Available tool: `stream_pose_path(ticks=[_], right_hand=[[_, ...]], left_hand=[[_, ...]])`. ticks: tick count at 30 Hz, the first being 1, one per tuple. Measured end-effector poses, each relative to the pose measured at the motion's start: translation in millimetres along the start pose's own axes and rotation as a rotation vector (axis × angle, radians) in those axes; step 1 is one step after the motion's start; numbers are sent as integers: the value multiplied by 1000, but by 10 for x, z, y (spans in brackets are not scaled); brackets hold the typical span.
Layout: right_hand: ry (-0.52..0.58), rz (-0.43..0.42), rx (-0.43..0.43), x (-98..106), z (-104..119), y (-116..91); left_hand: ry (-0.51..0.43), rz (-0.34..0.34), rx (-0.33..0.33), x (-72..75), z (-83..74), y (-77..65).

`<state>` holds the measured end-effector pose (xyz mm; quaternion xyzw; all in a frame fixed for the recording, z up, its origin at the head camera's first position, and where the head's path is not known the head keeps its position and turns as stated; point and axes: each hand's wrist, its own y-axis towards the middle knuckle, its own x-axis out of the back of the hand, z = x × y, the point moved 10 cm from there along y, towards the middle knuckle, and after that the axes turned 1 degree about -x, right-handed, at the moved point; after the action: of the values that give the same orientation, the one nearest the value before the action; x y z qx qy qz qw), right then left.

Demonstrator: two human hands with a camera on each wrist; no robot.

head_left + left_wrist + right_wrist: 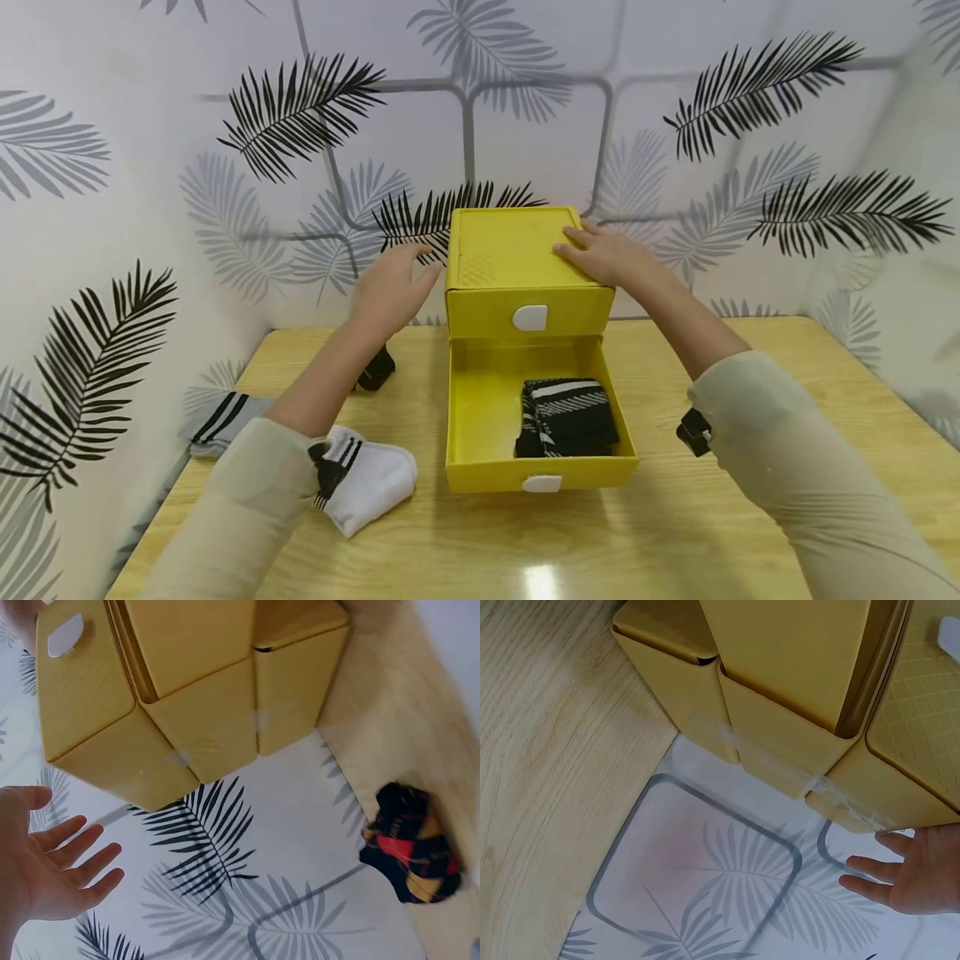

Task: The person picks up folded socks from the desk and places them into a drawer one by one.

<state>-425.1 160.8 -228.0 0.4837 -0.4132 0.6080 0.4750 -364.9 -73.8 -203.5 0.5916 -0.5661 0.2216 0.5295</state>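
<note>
A yellow drawer cabinet with white pull tabs stands on the table. Its middle drawer is pulled out, holding a folded black-and-white knit piece, apparently socks. On the cabinet's top right edge rests my right hand, fingers extended. Just left of the cabinet's upper part hovers my left hand, fingers loosely spread and holding nothing; the left wrist view shows a gap between it and the cabinet. Left of the cabinet lies a folded white sock with black stripes, partly behind my left sleeve.
A grey sock with black stripes lies at the table's left edge. Farther back is a black sock, patterned with red and yellow in the left wrist view. A leaf-patterned wall covering rises behind the wooden table.
</note>
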Motion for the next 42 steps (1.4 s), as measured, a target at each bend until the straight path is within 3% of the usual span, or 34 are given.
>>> stream_pose_path(ticks=[3,7,13,16,22,24,27,31,36,39,41,42], right_hand=[[5,-1,-4,15,1,1],[-2,-3,-3,3,-3,14],[-3,4,23,-40,10,38],[3,0,28,-26,7,35],[13,4,23,-19,-9,24],[17,11,24,-29,-4,25],[20,8,29,-28,5,36],[26,-5,35,-11,15,54],[29,-1,34,-21,13,55],[37,-4,33,-27,14,48],[46,-4,35,-24,12,42],[51,-5,39,-20,11,39]], left_hand=[[12,15,-49,9,83,-323],[119,138,-94,-219,192,-878],[327,440,3,-783,503,-1777],[385,467,30,-954,596,-1990],[457,344,-59,-1117,566,-1953],[472,308,-142,-1160,524,-1895],[481,268,-318,-1243,456,-1786],[499,256,-539,-1371,439,-1631],[514,248,-717,-1461,476,-1512],[505,235,-769,-1450,483,-1486],[440,251,-721,-1416,481,-1451],[389,264,-664,-1391,480,-1422]])
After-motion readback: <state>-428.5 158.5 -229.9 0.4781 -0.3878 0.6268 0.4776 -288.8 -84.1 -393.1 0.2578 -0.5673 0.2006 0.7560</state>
